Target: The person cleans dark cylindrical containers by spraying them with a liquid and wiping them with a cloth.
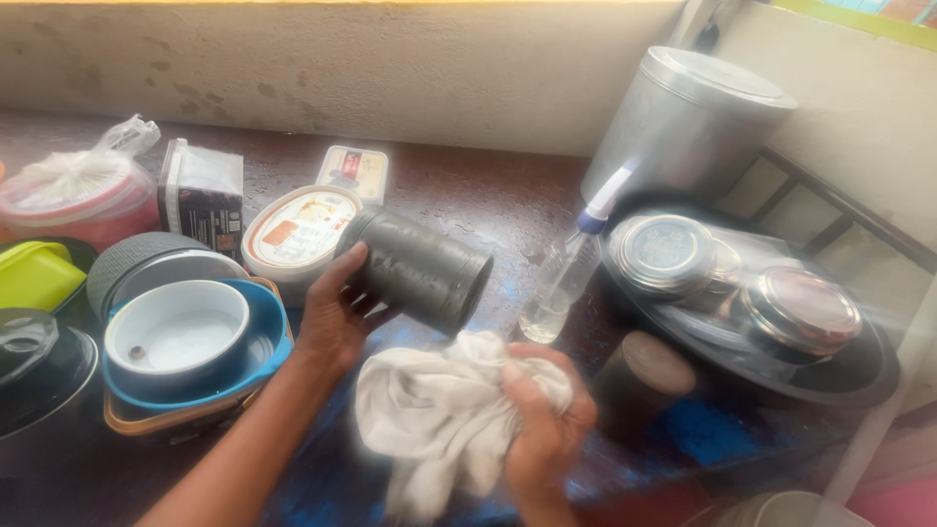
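My left hand (337,312) grips a dark cylindrical canister (420,268), tipped on its side above the counter with its open end facing right. Just below that open end, my right hand (542,425) bunches a white cloth (434,420) that hangs down in folds. A dark round lid (644,371) sits upright to the right of my right hand.
A clear spray bottle (566,273) stands behind the cloth. A tall metal tin (683,122) and a black tray (859,376) with steel lidded jars lie on the right. Stacked bowls (185,337), plastic tubs and a bagged container (83,190) crowd the left.
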